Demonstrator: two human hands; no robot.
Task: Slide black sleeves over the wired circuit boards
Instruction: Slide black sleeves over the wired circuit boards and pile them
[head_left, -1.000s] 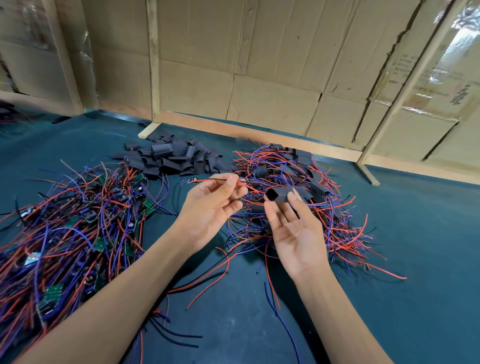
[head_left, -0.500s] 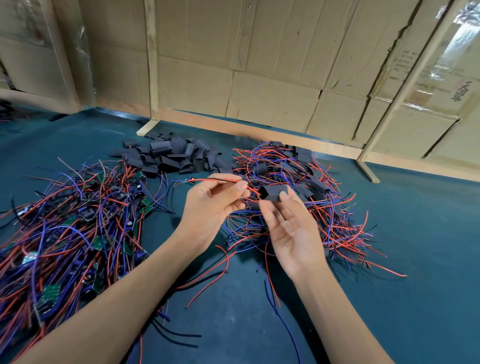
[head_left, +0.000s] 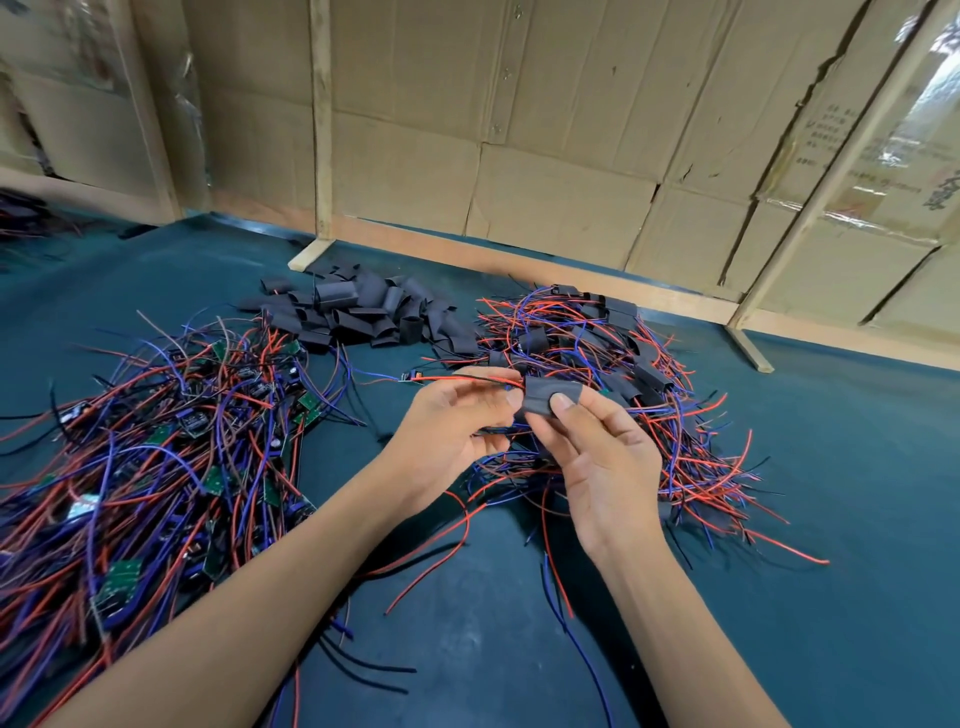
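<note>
- Head view: right hand (head_left: 602, 467) pinches a black sleeve (head_left: 550, 396) between thumb and fingers above the green tabletop (head_left: 857, 467).
- Left hand (head_left: 447, 431) grips red and black wires (head_left: 462, 379) running into the sleeve.
- Loose sleeves (head_left: 363, 312) lie behind; bare boards (head_left: 156, 457) are heaped at left, sleeved ones (head_left: 623, 364) at right.

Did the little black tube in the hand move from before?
Yes. The black sleeve in the right hand has moved left against the finished pile, reaching the left hand and its red wire.
</note>
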